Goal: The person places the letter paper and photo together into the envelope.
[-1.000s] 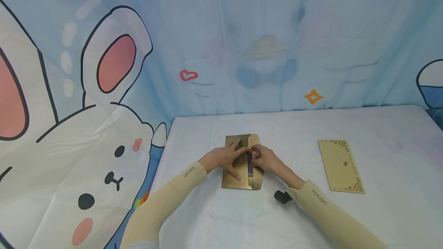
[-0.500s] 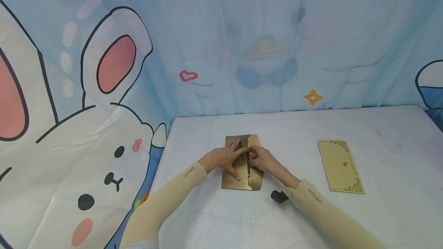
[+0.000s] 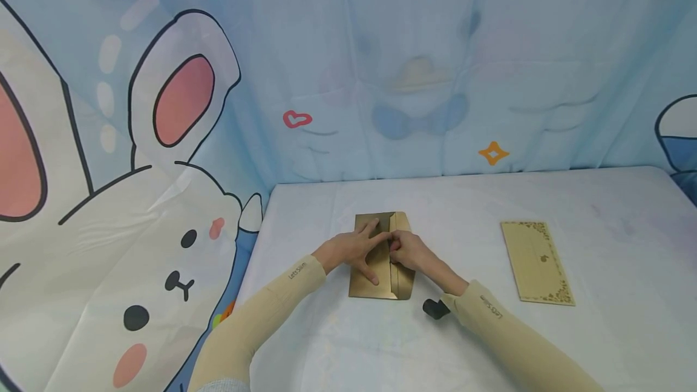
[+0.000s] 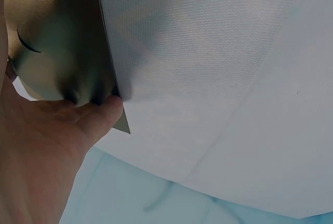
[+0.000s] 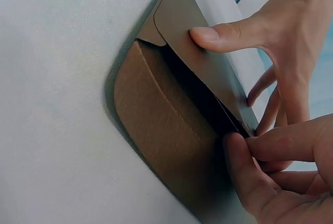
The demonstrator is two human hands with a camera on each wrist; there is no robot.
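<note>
A gold envelope (image 3: 362,284) lies on the white-covered table with its flap open to the right. My left hand (image 3: 353,250) rests spread on its body, fingers and thumb apart. In the left wrist view, fingertips of the left hand (image 4: 57,135) sit along the envelope's edge. My right hand (image 3: 409,251) is at the envelope's mouth. In the right wrist view, thumb and forefinger of the right hand (image 5: 289,161) pinch at the dark slit below the flap (image 5: 145,94). The dark purple card there is almost wholly hidden inside the envelope and behind the fingers.
A second gold envelope (image 3: 536,262) with an ornate printed border lies flat at the right. A small black object (image 3: 434,309) shows beside the right sleeve cuff. A blue printed curtain (image 3: 381,65) hangs along the table's far edge.
The dark purple card, face up across the envelope's mouth a second ago, has tipped on edge and gone into the slit. My right hand has moved slightly left; the left hand stays put.
</note>
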